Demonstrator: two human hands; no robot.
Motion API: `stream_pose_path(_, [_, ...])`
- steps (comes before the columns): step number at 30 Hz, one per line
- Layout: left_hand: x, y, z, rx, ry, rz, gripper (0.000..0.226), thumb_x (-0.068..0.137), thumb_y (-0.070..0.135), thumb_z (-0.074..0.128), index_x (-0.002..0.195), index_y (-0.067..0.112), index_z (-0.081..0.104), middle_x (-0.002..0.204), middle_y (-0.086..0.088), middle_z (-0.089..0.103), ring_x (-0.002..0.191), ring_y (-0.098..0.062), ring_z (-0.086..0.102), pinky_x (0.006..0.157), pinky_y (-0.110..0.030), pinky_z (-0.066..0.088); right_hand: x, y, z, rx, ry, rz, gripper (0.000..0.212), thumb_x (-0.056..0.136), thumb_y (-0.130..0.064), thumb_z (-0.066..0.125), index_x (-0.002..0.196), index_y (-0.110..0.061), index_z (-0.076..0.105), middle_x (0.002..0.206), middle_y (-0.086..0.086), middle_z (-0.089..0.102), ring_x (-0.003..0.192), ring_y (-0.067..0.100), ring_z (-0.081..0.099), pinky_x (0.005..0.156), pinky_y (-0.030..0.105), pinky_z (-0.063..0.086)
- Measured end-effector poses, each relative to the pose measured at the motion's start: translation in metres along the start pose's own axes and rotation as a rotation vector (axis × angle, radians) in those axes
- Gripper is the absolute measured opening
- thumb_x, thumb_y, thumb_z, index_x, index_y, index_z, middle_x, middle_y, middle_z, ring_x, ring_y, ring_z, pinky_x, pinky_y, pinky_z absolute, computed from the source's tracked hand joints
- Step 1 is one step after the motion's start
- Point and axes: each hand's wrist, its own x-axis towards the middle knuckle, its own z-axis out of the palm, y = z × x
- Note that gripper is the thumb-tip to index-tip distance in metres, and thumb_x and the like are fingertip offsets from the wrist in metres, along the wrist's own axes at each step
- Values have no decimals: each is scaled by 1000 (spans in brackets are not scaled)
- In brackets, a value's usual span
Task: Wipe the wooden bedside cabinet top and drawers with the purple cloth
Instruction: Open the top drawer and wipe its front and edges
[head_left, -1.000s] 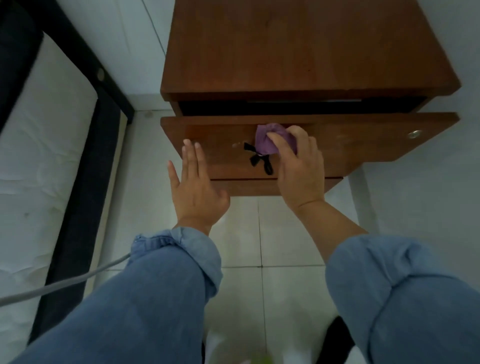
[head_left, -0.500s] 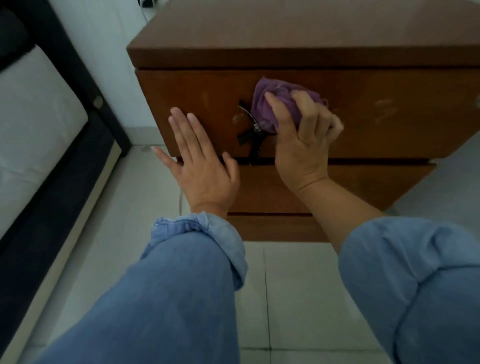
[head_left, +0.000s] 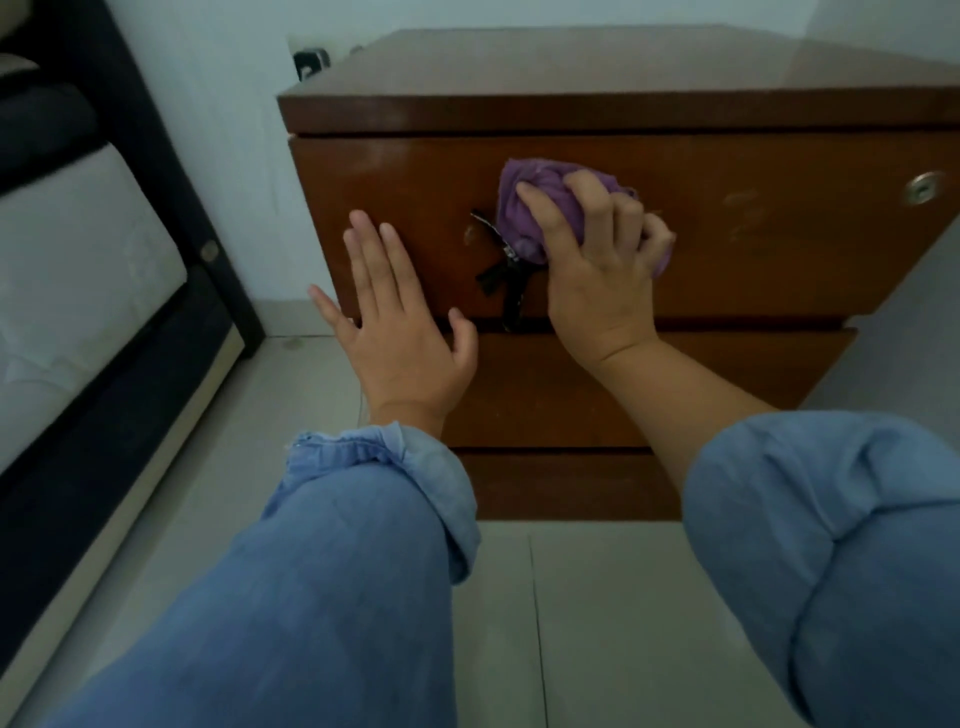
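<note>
The wooden bedside cabinet (head_left: 613, 67) stands ahead with its top drawer front (head_left: 753, 234) pushed in and a lower drawer front (head_left: 545, 389) below it. My right hand (head_left: 597, 270) grips the bunched purple cloth (head_left: 540, 202) and presses it against the top drawer front, just right of a black ribbon pull (head_left: 506, 275). My left hand (head_left: 400, 332) lies flat with fingers spread on the lower left part of the top drawer front, holding nothing. A round metal lock (head_left: 922, 188) sits at the drawer's right end.
A bed with a white mattress (head_left: 67, 291) and a dark frame (head_left: 135, 124) runs along the left. A black plug (head_left: 310, 62) sits on the white wall behind the cabinet. Pale floor tiles (head_left: 597, 623) lie in front.
One second ago the top drawer stood pulled out; now it is pushed in. My view has dropped lower to face the drawer fronts. My left hand now rests flat on the drawer front.
</note>
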Motion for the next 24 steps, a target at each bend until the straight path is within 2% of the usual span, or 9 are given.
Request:
stream_pose_path(4, [-2,-15,-18,-21,-116,101,87,83,46,39,151,10,0,160,-9,-11,148,-23,-4,114,-59,1,2,-3,-16,19,-179,12,69,82,-10,51,145,-27,29,139,0,11,120,28,19,96,50,29])
stream_pose_path(7, [2,-32,-35,-22,-191,194,85,84,43,41,151,11,-1,160,-6,-13,148,-19,-3,115,-55,0,6,-10,-32,18,-279,36,69,82,-9,53,144,-27,26,146,11,24,124,35,29,96,49,31])
stream_pose_path(9, [6,-44,-47,-57,-215,239,81,87,37,42,151,13,0,160,-4,-8,148,-17,2,116,-52,-1,9,-16,-43,8,-303,12,67,83,-9,53,143,-27,28,146,12,28,125,35,32,95,47,32])
stream_pose_path(14, [6,-68,-64,-151,-294,209,73,91,32,41,152,16,3,161,0,1,146,-16,13,117,-46,3,24,-47,-61,47,-226,-30,59,86,-9,51,141,-25,35,143,13,35,123,35,38,90,43,32])
stream_pose_path(18, [-3,-74,-56,-174,-306,167,79,88,33,43,152,14,0,161,-1,-3,146,-16,11,117,-45,2,50,-77,-59,56,-109,-130,60,85,-13,50,142,-25,36,141,13,42,120,33,40,90,41,32])
stream_pose_path(21, [-6,-75,-40,-221,-283,165,85,85,30,46,152,13,-4,160,-2,-10,146,-18,12,117,-43,-2,70,-92,-42,21,-51,-227,63,83,-14,47,144,-27,35,138,12,47,118,30,40,91,42,29])
stream_pose_path(24, [-8,-73,-28,-403,-197,149,83,79,24,42,151,13,2,160,-4,3,144,-15,19,117,-31,-3,70,-97,-10,-47,22,-274,60,80,-17,51,139,-28,44,133,7,52,112,26,32,86,41,25])
